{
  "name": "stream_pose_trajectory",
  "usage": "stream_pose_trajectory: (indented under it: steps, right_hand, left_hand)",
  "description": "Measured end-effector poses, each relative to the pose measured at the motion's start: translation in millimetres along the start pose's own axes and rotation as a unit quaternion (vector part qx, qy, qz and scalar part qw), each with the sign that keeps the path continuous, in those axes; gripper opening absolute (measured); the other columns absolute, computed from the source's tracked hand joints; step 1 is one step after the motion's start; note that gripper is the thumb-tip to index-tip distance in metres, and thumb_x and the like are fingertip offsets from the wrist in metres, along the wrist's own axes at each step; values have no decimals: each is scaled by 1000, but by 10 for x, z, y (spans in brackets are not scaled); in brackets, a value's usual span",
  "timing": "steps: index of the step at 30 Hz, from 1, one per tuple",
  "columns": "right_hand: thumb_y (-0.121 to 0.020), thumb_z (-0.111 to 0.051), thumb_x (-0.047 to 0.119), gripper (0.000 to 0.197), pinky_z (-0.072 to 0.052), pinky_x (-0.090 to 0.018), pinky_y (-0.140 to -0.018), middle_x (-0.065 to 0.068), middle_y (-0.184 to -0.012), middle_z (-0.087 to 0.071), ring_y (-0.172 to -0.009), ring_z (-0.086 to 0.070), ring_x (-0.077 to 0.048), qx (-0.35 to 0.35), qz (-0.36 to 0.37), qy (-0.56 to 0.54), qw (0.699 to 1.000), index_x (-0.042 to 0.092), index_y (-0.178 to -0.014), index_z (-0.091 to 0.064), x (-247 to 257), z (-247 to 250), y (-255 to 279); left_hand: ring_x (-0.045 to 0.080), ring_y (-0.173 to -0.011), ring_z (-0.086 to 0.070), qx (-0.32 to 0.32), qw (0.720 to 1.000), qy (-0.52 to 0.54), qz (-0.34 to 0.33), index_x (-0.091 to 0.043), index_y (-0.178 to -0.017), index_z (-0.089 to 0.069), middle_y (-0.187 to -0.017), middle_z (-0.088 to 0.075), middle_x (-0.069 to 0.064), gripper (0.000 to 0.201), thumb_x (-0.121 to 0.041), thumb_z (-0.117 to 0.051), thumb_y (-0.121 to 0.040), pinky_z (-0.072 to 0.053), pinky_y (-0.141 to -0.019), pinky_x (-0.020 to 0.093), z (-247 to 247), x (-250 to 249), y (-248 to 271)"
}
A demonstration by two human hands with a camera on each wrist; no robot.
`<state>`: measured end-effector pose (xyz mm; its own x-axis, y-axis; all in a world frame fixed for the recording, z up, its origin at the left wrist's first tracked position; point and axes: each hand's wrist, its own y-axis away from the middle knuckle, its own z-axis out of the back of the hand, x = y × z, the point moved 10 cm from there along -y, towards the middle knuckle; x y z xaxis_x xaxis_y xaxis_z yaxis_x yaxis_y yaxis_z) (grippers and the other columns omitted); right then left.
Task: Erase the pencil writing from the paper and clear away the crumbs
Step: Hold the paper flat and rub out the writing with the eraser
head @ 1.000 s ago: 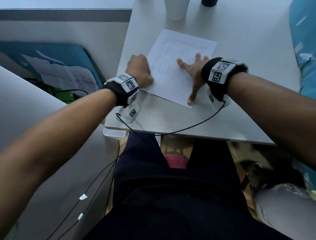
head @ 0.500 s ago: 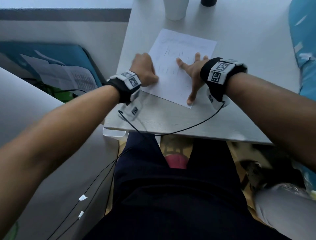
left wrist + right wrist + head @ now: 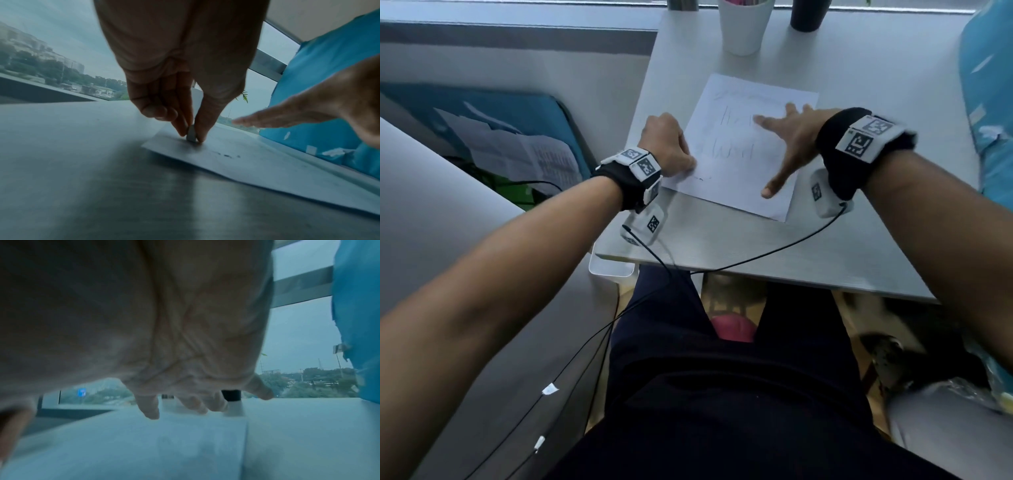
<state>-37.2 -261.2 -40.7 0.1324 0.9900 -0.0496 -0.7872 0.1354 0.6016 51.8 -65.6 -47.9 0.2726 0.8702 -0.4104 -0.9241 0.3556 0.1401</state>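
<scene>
A white sheet of paper [image 3: 736, 171] with faint pencil writing [image 3: 732, 152] lies on the grey table [image 3: 722, 240]. My left hand [image 3: 666, 147] pinches a small grey eraser [image 3: 191, 135] between thumb and fingers and presses it on the paper's left edge [image 3: 226, 155]. A few dark crumbs [image 3: 227, 155] lie on the sheet just right of the eraser, also seen as dark crumbs [image 3: 700, 178] in the head view. My right hand [image 3: 787, 144] lies flat with spread fingers [image 3: 152, 412], pressing down the right part of the sheet.
A white cup [image 3: 744, 25] and a dark cup [image 3: 808, 15] stand at the table's far edge before a window. Blue fabric [image 3: 986, 85] hangs at the right. Loose papers [image 3: 517, 150] on a blue surface lie left of the table. Cables [image 3: 739, 263] hang over the near edge.
My left hand with the eraser has moved back and forth on the sheet's left side and is now at its left edge. The right hand stays pressed on the paper. The head camera moved closer.
</scene>
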Motion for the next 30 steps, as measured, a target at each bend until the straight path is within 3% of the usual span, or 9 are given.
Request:
stream_pose_trajectory:
  steps: [4,6,9,14,19,22,25,28,30]
  right_hand:
    - [-47,-83,69,134,-16,-48,-119,-9,-163,-7,-151,-8,-27,-83,71,-59,992,45,-152,-3,439,233,-64]
    - [-43,-87,65,137,-19,-56,-118,-11,-163,-6,-150,-7,-35,-46,76,-32,996,49,-151,-3,650,64,-170]
    - [-30,-87,68,147,-19,-67,-113,-14,-162,9,-147,-1,-47,-7,49,-14,999,58,-146,3,681,-127,-318]
    - [-30,-87,68,149,-18,-67,-113,-14,-161,16,-146,5,-48,-6,49,-6,999,57,-145,7,649,-155,-381]
    - [-31,-87,69,148,-19,-70,-111,-13,-161,18,-146,4,-48,3,52,-11,999,59,-144,7,652,-172,-411]
    - [-32,-87,68,147,-18,-71,-110,-13,-161,19,-146,4,-48,8,47,-8,999,58,-145,8,654,-171,-403]
    - [-30,-87,69,149,-18,-70,-111,-13,-160,19,-146,2,-49,6,45,-5,999,58,-145,8,665,-157,-409]
    - [-27,-85,72,151,-18,-67,-113,-13,-161,18,-146,1,-48,0,45,-1,999,58,-144,9,670,-168,-418]
    - [-28,-85,71,150,-18,-67,-113,-13,-161,18,-146,1,-48,-3,48,0,999,58,-144,9,665,-172,-418]
  left_hand:
    - [7,-58,-62,12,1000,18,12,-18,-62,-73,-68,-72,2,13,-20,-85,-64,-47,-52,17,15,-20,12]
    - [7,-60,-64,9,999,36,7,-18,-63,-73,-69,-72,2,13,-20,-86,-65,-50,-54,18,41,-85,22]
    - [7,-64,-66,27,997,69,-11,-14,-69,-77,-70,-72,-1,14,-23,-87,-66,-52,-59,17,-44,-254,59]
    - [13,-69,-70,47,997,57,-7,-8,-70,-77,-71,-73,4,11,-15,-84,-65,-60,-68,28,-263,-349,120]
    - [7,-54,-61,17,998,17,57,-11,-63,-75,-62,-70,0,9,-14,-82,-57,-53,-56,21,-29,172,114]
    - [12,-64,-68,8,996,-5,88,-10,-71,-78,-68,-72,4,21,-17,-89,-54,-60,-64,29,121,332,68]
    - [10,-64,-68,-8,997,35,62,-10,-72,-78,-69,-72,3,21,-21,-89,-58,-59,-64,27,110,45,83]
    - [8,-64,-69,41,997,55,20,-9,-69,-78,-67,-72,0,17,-19,-88,-61,-60,-65,26,-191,-290,208]
    - [10,-66,-70,42,998,38,18,-8,-69,-77,-67,-72,1,13,-17,-83,-62,-60,-64,28,-247,-238,222]
